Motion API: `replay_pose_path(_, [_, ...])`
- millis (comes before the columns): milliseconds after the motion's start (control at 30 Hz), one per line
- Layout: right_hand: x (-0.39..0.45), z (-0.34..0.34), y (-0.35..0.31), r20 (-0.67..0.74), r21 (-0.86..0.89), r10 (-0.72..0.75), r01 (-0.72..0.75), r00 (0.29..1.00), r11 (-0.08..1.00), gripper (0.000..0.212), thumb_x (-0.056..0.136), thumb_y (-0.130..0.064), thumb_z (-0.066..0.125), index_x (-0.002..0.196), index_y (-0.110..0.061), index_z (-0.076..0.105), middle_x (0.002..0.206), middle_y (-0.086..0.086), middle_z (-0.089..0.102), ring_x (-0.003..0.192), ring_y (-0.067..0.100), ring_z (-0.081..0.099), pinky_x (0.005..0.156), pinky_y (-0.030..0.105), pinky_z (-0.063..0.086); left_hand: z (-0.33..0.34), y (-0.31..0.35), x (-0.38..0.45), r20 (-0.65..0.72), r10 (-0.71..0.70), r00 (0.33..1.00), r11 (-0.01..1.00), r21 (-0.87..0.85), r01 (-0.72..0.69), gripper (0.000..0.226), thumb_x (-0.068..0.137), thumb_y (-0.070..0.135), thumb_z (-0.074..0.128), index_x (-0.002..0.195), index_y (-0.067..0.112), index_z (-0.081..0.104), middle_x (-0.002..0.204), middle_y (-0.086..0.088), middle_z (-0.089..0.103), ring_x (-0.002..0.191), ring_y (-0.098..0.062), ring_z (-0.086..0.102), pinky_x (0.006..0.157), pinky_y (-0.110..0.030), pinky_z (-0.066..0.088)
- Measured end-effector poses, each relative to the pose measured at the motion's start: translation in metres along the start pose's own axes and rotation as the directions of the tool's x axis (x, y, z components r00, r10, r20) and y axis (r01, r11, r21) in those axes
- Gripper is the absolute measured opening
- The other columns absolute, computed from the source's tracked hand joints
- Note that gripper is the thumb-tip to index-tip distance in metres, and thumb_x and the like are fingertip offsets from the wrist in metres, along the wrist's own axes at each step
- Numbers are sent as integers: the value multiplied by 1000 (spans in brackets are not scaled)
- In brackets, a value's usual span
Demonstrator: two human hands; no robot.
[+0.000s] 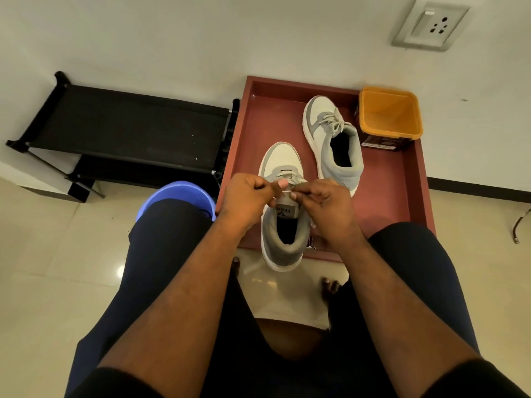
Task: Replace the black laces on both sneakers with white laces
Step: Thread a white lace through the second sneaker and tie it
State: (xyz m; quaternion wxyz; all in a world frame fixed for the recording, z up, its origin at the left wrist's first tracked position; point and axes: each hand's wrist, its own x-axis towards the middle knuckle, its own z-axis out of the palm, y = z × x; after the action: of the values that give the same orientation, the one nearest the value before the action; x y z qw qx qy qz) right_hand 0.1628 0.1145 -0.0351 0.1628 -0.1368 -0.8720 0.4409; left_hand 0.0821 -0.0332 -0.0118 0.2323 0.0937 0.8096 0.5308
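Observation:
Two grey and white sneakers stand on a red-brown tray [385, 202]. The near sneaker [283, 239] points away from me, its heel over the tray's front edge. Above its tongue my left hand [247, 199] and my right hand [324, 205] each pinch a piece of white lace [287, 191], fingers curled. The far sneaker [333, 139] lies further back on the tray, its white lace [333, 120] tied in a bow. No black lace is visible.
An orange square tub [389, 116] stands on the tray's far right corner. A black shoe rack [129, 127] is against the wall at the left. A blue bucket [178, 196] sits beside my left knee. My bare feet rest on the tiled floor below the tray.

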Motion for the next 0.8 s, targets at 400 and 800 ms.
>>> replay_pose_path(400, [26,19,18,74,-350,111,-79,991,933,9,82,-25,63,82,-18,68,83,-10,47,85,13,48,82,44,46,20,-5,22,11,-232,973,959,-165,231,19,90,-1,56,89,6,74,83,-4,72,74,-16,67,67,-26,59])
replay_pose_path(800, [22,25,28,20,-216,69,-63,997,974,10,83,-18,67,89,-11,73,88,-5,47,83,13,52,71,29,46,21,-9,24,119,-269,956,928,-235,290,26,90,-3,49,94,5,73,87,-10,72,77,-15,66,75,-24,58])
